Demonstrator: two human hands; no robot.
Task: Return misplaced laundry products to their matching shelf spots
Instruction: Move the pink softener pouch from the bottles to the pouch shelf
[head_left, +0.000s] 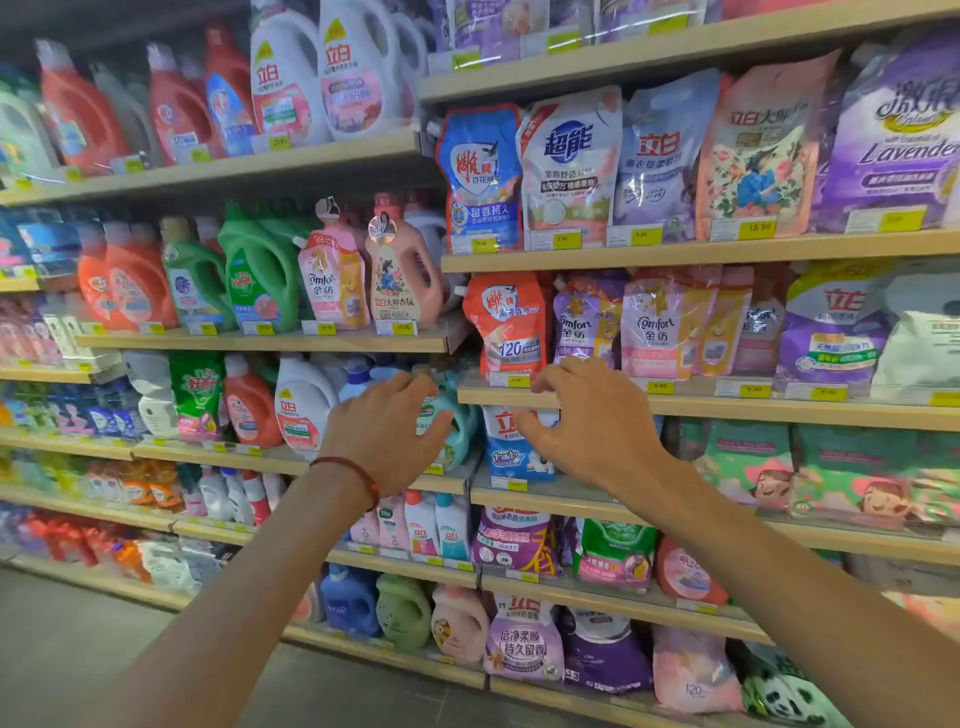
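At mid shelf: L hand (387, 434) fingers spread, loose over teal bottle (457, 426); R hand (587, 421) fingers released.

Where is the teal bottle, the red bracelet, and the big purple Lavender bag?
teal bottle (457, 426): head view, on its rounded body beside the left hand.
red bracelet (358, 475): head view, on the cord across the left wrist.
purple Lavender bag (898, 150): head view, on its front label.

Long light-wood shelves (675, 254) (yellow price tags along their edges) stand over a grey floor (62, 649).
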